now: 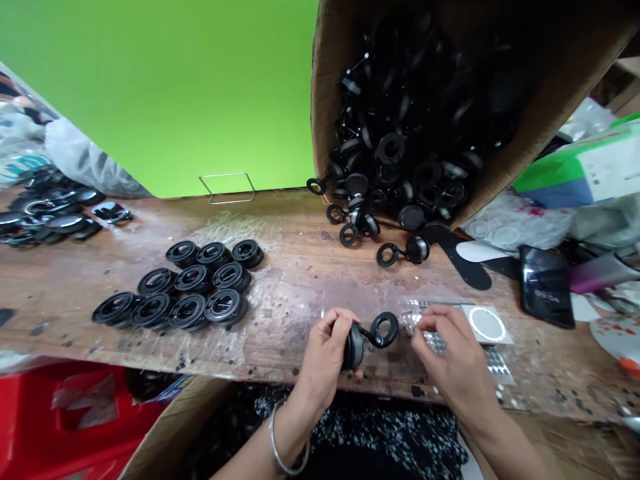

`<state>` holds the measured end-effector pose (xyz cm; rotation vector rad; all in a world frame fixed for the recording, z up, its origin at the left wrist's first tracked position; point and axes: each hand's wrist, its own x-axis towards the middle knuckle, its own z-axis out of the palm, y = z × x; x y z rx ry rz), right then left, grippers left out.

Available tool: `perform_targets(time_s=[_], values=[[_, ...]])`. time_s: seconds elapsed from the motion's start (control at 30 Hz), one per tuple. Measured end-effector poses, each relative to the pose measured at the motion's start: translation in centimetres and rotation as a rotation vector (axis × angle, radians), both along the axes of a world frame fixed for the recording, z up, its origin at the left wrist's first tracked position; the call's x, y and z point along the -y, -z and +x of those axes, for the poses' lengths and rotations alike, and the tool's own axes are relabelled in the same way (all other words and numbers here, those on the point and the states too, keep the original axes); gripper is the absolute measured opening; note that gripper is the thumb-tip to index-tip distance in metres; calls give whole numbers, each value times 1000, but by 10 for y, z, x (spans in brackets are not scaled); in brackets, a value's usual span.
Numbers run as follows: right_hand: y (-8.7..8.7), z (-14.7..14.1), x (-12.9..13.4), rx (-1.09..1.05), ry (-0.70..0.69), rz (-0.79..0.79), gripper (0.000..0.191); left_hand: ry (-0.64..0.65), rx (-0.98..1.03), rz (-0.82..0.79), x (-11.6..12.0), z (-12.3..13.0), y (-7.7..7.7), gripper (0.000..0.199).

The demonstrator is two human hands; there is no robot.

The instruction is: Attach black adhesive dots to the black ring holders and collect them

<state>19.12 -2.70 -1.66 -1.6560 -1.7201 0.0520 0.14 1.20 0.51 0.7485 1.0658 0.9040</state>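
Note:
My left hand [327,347] grips a black round part [354,347] by its ribbed disc, held on edge above the front of the bench. A short arm joins the disc to a black ring [384,330] that points right. To the right of that ring, my right hand [450,350] has its thumb and index finger pinched together; whatever is between them is too small to name. Beneath and beside my right hand lie a clear sheet with small silvery pieces [497,363] and a white square with a pale ring [487,325].
Several black round parts [193,277] stand in rows at the left. A cardboard box [320,100] full of black ringed parts lies open at the back, some spilled out. A phone [547,287] rests at the right; a green panel [200,87] rises behind.

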Motion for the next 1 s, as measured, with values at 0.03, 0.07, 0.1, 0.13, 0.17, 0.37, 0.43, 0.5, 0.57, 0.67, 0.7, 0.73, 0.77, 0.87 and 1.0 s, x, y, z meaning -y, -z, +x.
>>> perform_targets(time_s=[0.03,0.07,0.1,0.13,0.17,0.37,0.43,0.5,0.57,0.67,0.7,0.73,0.77,0.87,1.0], values=[[-8,-11,3,-8,-42,64,7,3,-4,2,1,0,0,33],[-14,-21,5,-2,-77,111,7,7,-6,0,2,1,-1,33],[-18,-30,7,19,-95,131,9,13,-8,-5,3,1,-1,33],[-20,-38,8,43,-92,135,11,17,-13,-6,3,2,-2,34],[-21,-44,8,62,-80,124,12,18,-20,-1,4,2,-2,34],[-14,-53,9,76,-61,16,11,9,-51,22,8,0,-3,32],[-13,-54,13,82,-90,22,12,-10,-43,15,9,-1,-4,31],[-11,-57,18,111,-135,45,15,-30,-25,4,9,-1,-5,32],[-6,-63,23,166,-160,92,21,-29,-18,-23,8,-2,-6,32],[2,-68,27,217,-183,137,27,-40,-10,-87,7,-4,-5,33],[4,-67,26,195,-195,135,28,-54,13,-122,6,-4,-4,33],[6,-65,25,152,-208,122,29,-73,51,-166,5,-5,-3,33],[7,-63,23,92,-218,105,29,-88,95,-215,5,-6,-2,34],[6,-50,16,-118,-226,50,23,-47,112,-256,2,-10,-3,37],[-1,-36,11,-345,-209,-104,11,68,-204,175,-4,-19,-13,28]])
